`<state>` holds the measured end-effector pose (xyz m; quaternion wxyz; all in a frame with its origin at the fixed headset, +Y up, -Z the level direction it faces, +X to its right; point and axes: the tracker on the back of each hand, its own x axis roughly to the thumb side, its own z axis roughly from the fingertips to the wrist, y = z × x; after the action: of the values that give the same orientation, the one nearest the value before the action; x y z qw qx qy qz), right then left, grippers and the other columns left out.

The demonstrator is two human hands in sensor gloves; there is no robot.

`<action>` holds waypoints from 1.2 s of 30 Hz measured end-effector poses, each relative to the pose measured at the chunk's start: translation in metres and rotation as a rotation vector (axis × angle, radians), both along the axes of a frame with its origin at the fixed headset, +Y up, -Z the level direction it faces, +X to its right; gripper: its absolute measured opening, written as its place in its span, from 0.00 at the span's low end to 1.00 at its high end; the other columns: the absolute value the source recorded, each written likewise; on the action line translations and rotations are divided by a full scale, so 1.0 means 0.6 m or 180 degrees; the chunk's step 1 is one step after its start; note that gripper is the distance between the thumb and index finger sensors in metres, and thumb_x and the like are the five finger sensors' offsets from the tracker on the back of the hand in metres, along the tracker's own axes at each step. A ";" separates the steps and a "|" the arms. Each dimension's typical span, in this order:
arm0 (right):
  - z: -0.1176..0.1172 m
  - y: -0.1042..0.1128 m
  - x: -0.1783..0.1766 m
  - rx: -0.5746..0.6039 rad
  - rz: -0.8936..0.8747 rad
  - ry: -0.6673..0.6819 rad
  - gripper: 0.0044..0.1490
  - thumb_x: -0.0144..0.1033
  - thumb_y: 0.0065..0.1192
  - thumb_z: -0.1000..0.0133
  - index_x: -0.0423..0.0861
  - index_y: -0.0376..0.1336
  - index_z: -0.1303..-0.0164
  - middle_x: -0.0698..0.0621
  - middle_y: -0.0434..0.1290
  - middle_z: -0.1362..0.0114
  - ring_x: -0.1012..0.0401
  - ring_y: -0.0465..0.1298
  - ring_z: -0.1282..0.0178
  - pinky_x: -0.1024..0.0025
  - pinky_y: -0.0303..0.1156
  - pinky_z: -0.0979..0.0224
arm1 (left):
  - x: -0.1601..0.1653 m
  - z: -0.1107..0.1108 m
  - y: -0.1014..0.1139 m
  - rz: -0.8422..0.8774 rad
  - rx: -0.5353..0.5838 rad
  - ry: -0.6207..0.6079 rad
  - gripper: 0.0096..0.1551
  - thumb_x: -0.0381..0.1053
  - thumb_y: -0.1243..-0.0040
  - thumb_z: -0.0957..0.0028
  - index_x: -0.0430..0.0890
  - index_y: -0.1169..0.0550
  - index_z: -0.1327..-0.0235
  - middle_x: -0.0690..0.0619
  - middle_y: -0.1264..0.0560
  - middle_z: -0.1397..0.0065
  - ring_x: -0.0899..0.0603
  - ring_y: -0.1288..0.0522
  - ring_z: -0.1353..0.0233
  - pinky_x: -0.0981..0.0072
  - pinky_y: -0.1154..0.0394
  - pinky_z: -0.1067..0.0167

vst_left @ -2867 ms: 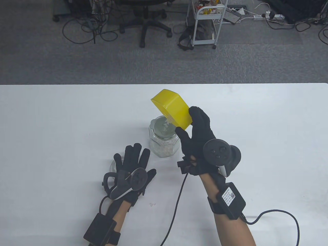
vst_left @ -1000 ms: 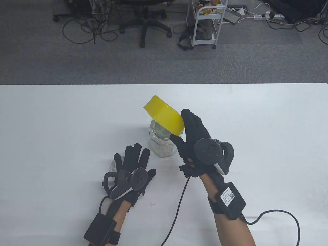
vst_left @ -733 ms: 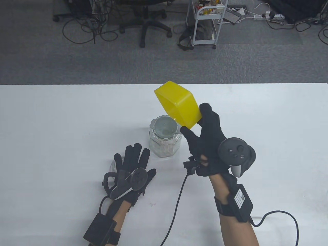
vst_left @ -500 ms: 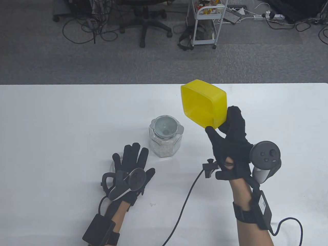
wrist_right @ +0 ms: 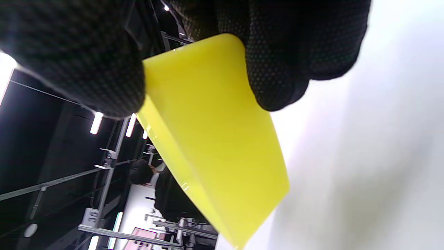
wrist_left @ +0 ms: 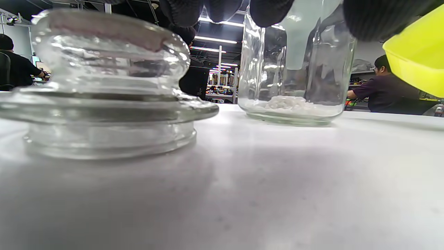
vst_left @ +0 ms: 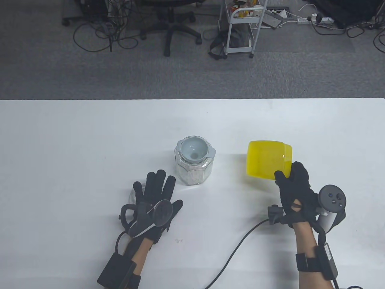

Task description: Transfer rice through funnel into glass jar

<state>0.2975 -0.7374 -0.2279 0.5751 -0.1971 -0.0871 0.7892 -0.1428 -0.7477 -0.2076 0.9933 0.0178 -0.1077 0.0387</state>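
The right hand (vst_left: 296, 192) is pinching the rim of the yellow plastic tub (vst_left: 268, 164) at three o'clock from the faceted glass jar (vst_left: 193, 170) (grey funnel (vst_left: 195, 148) seated in its mouth, white rice (wrist_left: 289, 104) inside). The left hand (vst_left: 155, 198) is lying flat, fingers spread, holding nothing, over the glass lid (wrist_left: 104, 86) at seven o'clock; bare white table (vst_left: 75, 144) is stretching toward the far edge.

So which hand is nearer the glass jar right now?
Left. The left hand lies just beside the glass jar; the right hand holds the yellow container farther off.
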 end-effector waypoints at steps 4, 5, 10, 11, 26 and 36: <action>-0.001 -0.015 0.003 -0.0376 0.0311 -0.0096 0.56 0.65 0.74 0.56 0.49 0.53 0.25 0.39 0.68 0.34 0.49 0.83 0.46 0.50 0.79 0.40 | -0.002 -0.001 -0.001 0.0005 -0.0013 0.0015 0.50 0.77 0.47 0.44 0.60 0.47 0.13 0.46 0.55 0.06 0.31 0.52 0.09 0.22 0.53 0.24; -0.001 -0.018 0.007 -0.0499 0.0364 -0.0122 0.55 0.66 0.73 0.55 0.50 0.53 0.25 0.39 0.69 0.34 0.49 0.83 0.47 0.51 0.79 0.40 | -0.003 -0.001 -0.002 0.0005 -0.0022 0.0020 0.50 0.77 0.47 0.44 0.60 0.47 0.13 0.46 0.55 0.06 0.31 0.52 0.09 0.22 0.52 0.24; 0.002 -0.028 0.023 -0.0806 0.0191 -0.0244 0.51 0.66 0.71 0.54 0.48 0.60 0.27 0.38 0.71 0.37 0.49 0.84 0.49 0.50 0.80 0.43 | -0.004 -0.001 -0.002 0.0012 -0.0030 0.0025 0.49 0.77 0.47 0.43 0.59 0.47 0.13 0.46 0.55 0.06 0.31 0.52 0.09 0.22 0.52 0.24; 0.003 -0.029 0.024 -0.0854 0.0187 -0.0259 0.50 0.66 0.70 0.54 0.48 0.60 0.27 0.38 0.72 0.37 0.49 0.84 0.50 0.51 0.80 0.43 | -0.004 -0.001 -0.002 0.0013 -0.0026 0.0025 0.49 0.77 0.47 0.43 0.59 0.47 0.13 0.46 0.54 0.06 0.32 0.52 0.09 0.22 0.52 0.24; 0.014 -0.019 0.035 -0.1479 0.1123 -0.0722 0.35 0.53 0.67 0.48 0.44 0.73 0.36 0.37 0.79 0.37 0.48 0.85 0.50 0.50 0.80 0.43 | -0.005 0.000 0.001 0.0029 0.0021 0.0022 0.49 0.77 0.47 0.43 0.59 0.46 0.13 0.46 0.54 0.06 0.31 0.52 0.09 0.22 0.53 0.24; 0.045 0.093 -0.081 0.0274 0.2880 -0.0432 0.49 0.63 0.66 0.52 0.56 0.54 0.23 0.43 0.62 0.18 0.41 0.65 0.19 0.35 0.62 0.24 | -0.002 0.000 0.001 0.0042 0.0049 -0.0022 0.48 0.76 0.47 0.44 0.59 0.45 0.13 0.47 0.52 0.06 0.32 0.51 0.09 0.21 0.54 0.24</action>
<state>0.2489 -0.6817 -0.2011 0.1733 -0.1664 -0.2346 0.9419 -0.1442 -0.7470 -0.2076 0.9924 0.0260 -0.1114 0.0444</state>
